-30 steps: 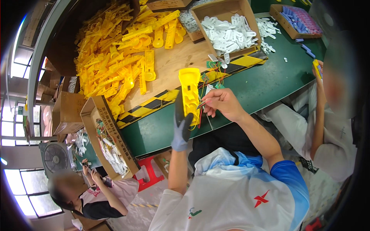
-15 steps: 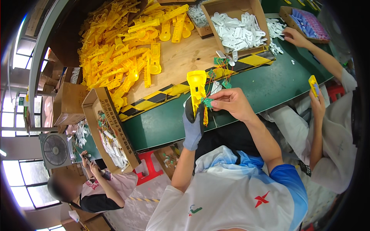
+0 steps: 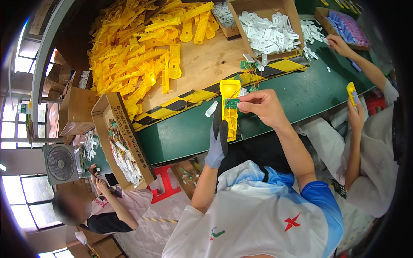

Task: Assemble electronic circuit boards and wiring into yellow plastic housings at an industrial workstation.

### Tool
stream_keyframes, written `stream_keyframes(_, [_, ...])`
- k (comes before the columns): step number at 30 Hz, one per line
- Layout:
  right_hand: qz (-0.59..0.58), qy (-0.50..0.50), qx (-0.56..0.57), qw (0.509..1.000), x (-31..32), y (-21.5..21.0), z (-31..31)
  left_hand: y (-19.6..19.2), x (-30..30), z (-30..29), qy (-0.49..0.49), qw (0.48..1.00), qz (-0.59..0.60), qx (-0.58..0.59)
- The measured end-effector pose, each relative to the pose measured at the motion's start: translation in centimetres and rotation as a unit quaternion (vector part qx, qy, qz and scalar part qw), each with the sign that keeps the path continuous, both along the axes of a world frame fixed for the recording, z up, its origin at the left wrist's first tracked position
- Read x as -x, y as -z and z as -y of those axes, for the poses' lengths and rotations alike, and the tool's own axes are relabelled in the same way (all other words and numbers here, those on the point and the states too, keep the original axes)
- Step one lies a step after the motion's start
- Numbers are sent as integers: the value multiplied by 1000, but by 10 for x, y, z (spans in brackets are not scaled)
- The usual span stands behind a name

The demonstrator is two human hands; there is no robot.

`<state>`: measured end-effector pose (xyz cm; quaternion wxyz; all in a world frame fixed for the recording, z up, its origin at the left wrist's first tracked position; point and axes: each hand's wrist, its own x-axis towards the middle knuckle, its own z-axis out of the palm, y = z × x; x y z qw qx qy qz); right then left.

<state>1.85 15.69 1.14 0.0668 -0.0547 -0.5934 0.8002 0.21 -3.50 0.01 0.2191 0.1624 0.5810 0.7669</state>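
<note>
- Left hand, gloved in grey and black: its grip is closed around the lower part of a long yellow casing, thumb against the near edge.
- The casing stands out over the near edge of the green tabletop, wider end pointing away from the person.
- Right hand, bare: its grip is pressed together, thumb and forefinger pinching the edge of a green circuit board.
- The board lies across the casing's middle in this view; I cannot tell if it touches the casing. Any marking on it is too small to read.
- A white piece is just left of the casing.
- A second circuit board, with wires beside it, is near the yellow-and-black tape.
- Long carton at left: a line of dark print, in characters and Latin letters, runs along its side; white pieces and wires lie inside.
- White shirt on the person: a red emblem and a smaller green-and-red one.
- Pink shirt on a co-worker at left: red lettering, partly hidden.
- Grey shirt on the right-hand co-worker: a small faint mark, unreadable.
- Beyond the tape lie a heap of yellow casings and an open box of white parts.
</note>
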Motion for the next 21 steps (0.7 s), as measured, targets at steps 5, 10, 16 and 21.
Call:
stream_keyframes(5, [11, 16, -4, 1000, 0, -1, 1, 7, 1, -1, -22, 999, -30, 30])
stream_keyframes(10, [19, 12, -44, 999, -6, -2, -2, -3, 4, 1, 7, 998, -24, 54])
stream_keyframes(16, [11, 8, -46, 999, -11, 10, 8, 2, 10, -6, -29, 998, 25, 55])
stream_keyframes(21, [46, 40, 66, 996, -15, 17, 28, 10, -3, -14, -108, 992, 61, 35])
